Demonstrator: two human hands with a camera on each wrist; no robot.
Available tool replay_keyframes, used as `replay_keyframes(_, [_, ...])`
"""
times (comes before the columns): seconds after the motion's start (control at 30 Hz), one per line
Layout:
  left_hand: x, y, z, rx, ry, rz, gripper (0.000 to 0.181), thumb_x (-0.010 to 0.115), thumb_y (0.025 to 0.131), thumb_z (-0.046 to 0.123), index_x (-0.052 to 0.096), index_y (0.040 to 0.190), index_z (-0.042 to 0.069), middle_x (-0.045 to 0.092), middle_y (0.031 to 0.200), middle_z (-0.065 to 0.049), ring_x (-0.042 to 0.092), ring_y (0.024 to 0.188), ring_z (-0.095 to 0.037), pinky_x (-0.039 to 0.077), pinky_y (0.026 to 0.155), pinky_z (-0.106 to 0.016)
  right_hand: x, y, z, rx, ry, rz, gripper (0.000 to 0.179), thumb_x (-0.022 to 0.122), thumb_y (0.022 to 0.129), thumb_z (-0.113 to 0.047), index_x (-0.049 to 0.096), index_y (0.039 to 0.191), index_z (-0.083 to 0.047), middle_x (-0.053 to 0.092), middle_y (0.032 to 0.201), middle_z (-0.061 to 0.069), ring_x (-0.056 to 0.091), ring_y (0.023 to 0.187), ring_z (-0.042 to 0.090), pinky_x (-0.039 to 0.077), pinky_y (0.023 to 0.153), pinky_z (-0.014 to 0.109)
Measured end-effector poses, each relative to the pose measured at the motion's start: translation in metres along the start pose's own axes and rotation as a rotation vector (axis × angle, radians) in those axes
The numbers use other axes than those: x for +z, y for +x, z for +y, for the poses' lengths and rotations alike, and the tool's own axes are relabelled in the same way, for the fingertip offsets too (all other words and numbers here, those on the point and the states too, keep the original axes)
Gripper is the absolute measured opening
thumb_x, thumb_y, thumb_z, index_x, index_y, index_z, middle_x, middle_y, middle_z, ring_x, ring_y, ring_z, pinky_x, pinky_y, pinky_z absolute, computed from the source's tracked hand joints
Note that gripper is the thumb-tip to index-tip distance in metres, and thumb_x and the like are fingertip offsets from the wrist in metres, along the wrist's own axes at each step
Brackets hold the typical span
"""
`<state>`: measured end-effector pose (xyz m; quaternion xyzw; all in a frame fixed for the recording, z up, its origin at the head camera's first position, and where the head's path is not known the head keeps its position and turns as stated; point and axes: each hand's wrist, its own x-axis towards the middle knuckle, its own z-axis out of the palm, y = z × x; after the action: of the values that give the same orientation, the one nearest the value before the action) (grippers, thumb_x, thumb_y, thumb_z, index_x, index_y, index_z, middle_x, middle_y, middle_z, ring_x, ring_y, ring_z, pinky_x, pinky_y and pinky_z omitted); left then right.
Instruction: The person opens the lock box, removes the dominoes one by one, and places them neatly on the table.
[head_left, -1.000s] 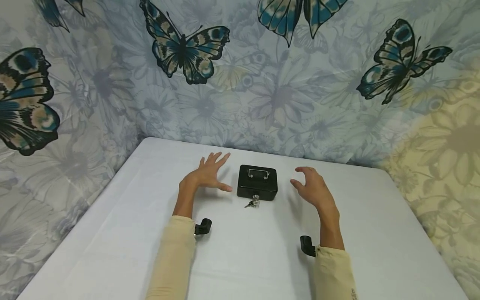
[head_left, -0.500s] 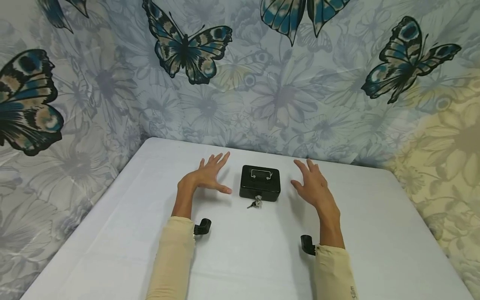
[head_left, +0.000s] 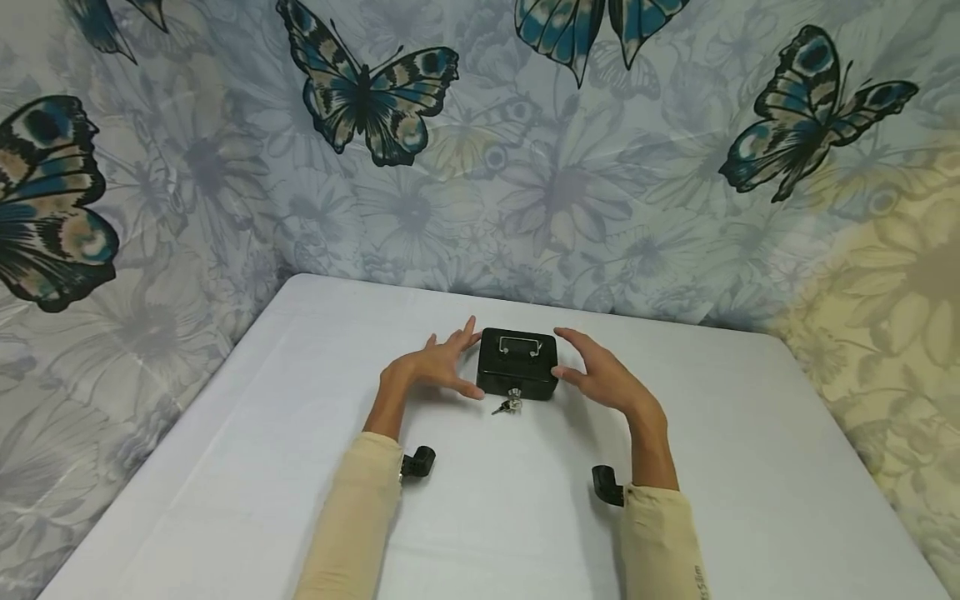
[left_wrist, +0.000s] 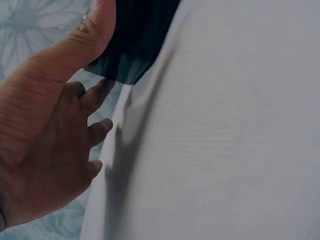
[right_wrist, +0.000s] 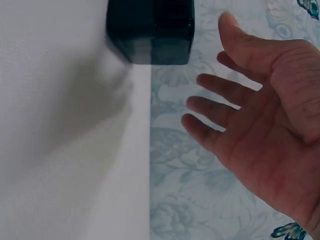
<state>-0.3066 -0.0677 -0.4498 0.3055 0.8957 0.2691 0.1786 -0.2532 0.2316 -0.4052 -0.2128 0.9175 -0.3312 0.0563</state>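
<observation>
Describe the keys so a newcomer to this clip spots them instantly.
Find the white table, then the black box on it. At the box's near side are the keys, a small metallic cluster. Unlike the silver handle, they aren't on top.

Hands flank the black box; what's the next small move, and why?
Probably ease the right hand inward until it meets the black box: the right wrist view shows a gap between them, while the left hand is close on the other side, its contact unclear.

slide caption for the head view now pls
A left hand and a right hand flank a black box with keys at its front, on a white table.
</observation>
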Motion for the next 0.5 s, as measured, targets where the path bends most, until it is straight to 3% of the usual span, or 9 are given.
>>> replay_keyframes(0.17, [0.01,0.008,0.0,-0.045,0.081,0.009,0.125,0.069,0.067,0.062,-0.014,0.146,0.014,0.01,0.153,-0.002,0.002,0.14,-0.026,-0.004,0.109,-0.055,0.005,0.002,0.001,-0.006,-0.034,-0.027,0.074,0.065,0.086,-0.022,0.023,0.146,-0.016,0.024,0.149,0.006,0.02,0.137,0.027,0.023,0.107,0.048])
replay_keyframes(0.33, [0.012,0.01,0.003,-0.072,0.148,0.022,0.115,0.066,0.069,0.063,-0.003,0.148,0.016,0.008,0.152,-0.015,0.006,0.14,-0.028,-0.002,0.109,-0.055,0.01,0.008,0.002,-0.023,-0.028,-0.041,0.08,0.069,0.082,-0.015,0.021,0.146,-0.012,0.021,0.15,0.008,0.017,0.138,0.028,0.019,0.109,0.048])
replay_keyframes(0.5, [0.012,0.011,0.003,-0.102,0.161,0.024,0.108,0.065,0.071,0.062,0.005,0.149,0.017,0.012,0.152,-0.014,0.007,0.14,-0.026,-0.002,0.109,-0.054,0.016,0.012,0.001,-0.009,-0.049,-0.061,0.084,0.072,0.079,-0.014,0.021,0.146,-0.008,0.017,0.151,0.012,0.014,0.138,0.031,0.018,0.109,0.05])
